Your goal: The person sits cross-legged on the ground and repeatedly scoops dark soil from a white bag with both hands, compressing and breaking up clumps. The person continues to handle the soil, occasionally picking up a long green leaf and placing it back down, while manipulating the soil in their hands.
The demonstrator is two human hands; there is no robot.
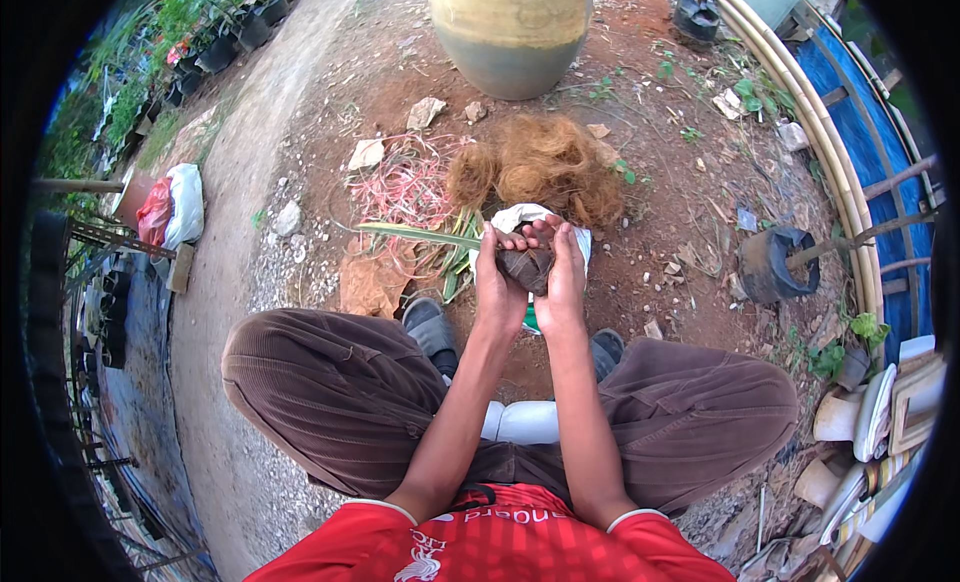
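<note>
Both my left hand (501,282) and my right hand (562,278) are cupped around a dark clump of soil or wrapped root ball (528,269), held between the palms over an open white sack (521,214). A long green leaf with pale edges (420,233) sticks out to the left from my left hand. More striped leaves (459,263) lie on the ground left of the sack. Beyond the hands rests a heap of brown fibre (547,166), with a tangle of pink and white plastic string (409,184) to its left. The sack's inside is mostly hidden by the hands.
A large glazed pot (512,42) stands at the top. Brown paper-like sheet (371,278) lies near my left foot. A black plant bag (776,263) and bamboo poles (817,124) are on the right. White and red plastic bags (184,203) sit at the left, beyond the path.
</note>
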